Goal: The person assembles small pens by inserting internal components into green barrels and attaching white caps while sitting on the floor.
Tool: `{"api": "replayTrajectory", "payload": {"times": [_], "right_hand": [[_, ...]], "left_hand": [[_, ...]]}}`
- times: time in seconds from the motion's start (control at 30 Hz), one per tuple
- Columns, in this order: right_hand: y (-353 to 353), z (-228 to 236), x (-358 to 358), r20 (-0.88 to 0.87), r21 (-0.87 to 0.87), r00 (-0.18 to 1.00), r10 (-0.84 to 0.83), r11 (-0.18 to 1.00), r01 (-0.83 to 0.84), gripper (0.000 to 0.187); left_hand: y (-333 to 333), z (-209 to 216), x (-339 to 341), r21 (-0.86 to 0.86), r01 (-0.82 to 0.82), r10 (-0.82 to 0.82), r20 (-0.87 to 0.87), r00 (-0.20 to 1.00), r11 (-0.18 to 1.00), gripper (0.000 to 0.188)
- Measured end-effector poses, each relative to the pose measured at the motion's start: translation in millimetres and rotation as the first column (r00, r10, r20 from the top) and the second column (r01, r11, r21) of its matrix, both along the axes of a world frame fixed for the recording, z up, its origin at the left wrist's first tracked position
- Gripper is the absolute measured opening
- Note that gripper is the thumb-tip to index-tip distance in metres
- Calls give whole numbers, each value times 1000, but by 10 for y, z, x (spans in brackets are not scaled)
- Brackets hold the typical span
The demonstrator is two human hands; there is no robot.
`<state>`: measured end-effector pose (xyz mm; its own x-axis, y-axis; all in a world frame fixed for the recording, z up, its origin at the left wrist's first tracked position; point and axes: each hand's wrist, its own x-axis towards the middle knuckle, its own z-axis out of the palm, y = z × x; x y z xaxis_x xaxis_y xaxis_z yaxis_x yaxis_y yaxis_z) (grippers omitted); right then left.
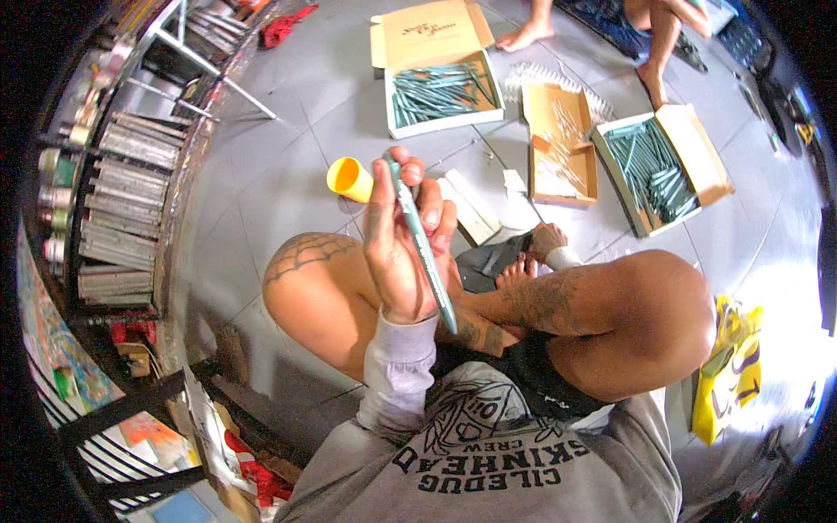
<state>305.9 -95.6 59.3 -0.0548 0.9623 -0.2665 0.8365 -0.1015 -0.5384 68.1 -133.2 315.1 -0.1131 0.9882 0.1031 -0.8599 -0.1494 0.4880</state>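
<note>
A slim teal pen [417, 235] slants across the palm of my left hand [405, 240], held between the thumb and curled fingers. One end points up past the fingertips, and the other hangs below the wrist. Just left of this hand stands a yellow cup [350, 179]. Beyond my right shin, my right hand [550, 237] shows only in part, low near my foot, with a grey cuff behind it. Its fingers are too small and hidden to read. Close to it lie a long white box [471, 209] and a white piece [516, 209].
Farther off, two open boxes, one left [392, 122] and one right [641, 228], hold many teal pens. Between them an open cardboard box [562, 199] contains thin pale sticks. Another person's feet [527, 37] are beyond. Shelves [131, 187] line the left; a yellow bag [731, 370] lies right.
</note>
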Motion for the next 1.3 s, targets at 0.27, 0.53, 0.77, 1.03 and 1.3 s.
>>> {"api": "replayTrajectory", "payload": {"times": [0.27,0.53,0.77,1.03,1.3], "right_hand": [[-47,-71,-77,-122,135,992,-45,989,61,20],[-264,-330,225,-277,269,952,-131,941,207,17],[-518,-415,326,-188,218,968,-166,954,206,21],[-127,-676,342,-116,-113,979,-170,981,157,24],[-476,686,762,-930,-49,156,-334,532,845,16]], "left_hand": [[-67,96,-62,44,-33,32,27,999,998,31],[-207,-133,-291,50,-76,70,104,992,996,31],[-62,-278,-284,-55,-84,89,92,992,995,32],[49,-378,-4,-231,64,-40,107,993,971,32],[-138,-113,19,-228,180,-112,282,953,957,27]]}}
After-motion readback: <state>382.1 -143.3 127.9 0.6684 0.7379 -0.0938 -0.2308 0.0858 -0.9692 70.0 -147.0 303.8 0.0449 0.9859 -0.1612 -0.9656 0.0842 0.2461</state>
